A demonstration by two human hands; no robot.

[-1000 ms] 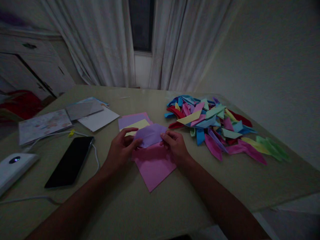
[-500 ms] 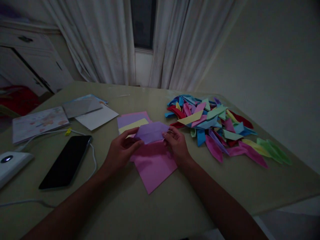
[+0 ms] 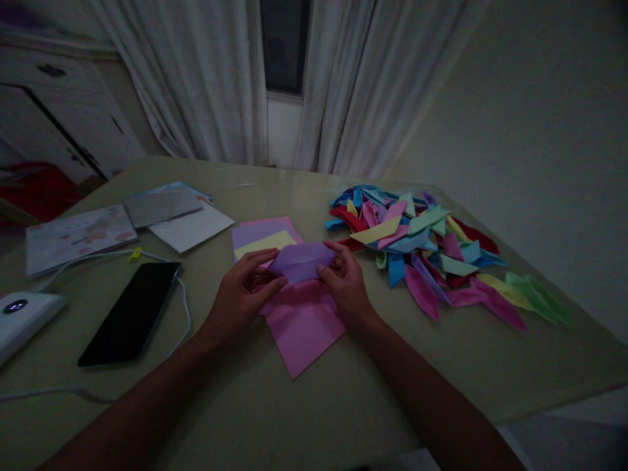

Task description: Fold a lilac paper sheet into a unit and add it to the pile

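Note:
A folded sheet of purple paper (image 3: 303, 260) is held up between both hands, with a crease running along its length. My left hand (image 3: 244, 288) pinches its left end between thumb and fingers. At the right end, my right hand (image 3: 347, 280) grips it, the thumb pressed on its front face. Below lies a pink sheet (image 3: 305, 330), one corner pointing toward me. Behind the left fingers, a yellow sheet (image 3: 265, 244) rests on a purple sheet (image 3: 250, 234), partly covered by the hand.
A heap of folded coloured paper pieces (image 3: 409, 226) spreads over the right of the table (image 3: 235, 418). To the left are a black phone (image 3: 131, 314), a white device (image 3: 27, 317) with a cable (image 3: 185, 307), a flowered card (image 3: 81, 239) and a white sheet (image 3: 191, 226).
The purple paper has tilted slightly, and its crease shows more plainly. My right thumb has shifted left onto its face. The camera view has moved a little.

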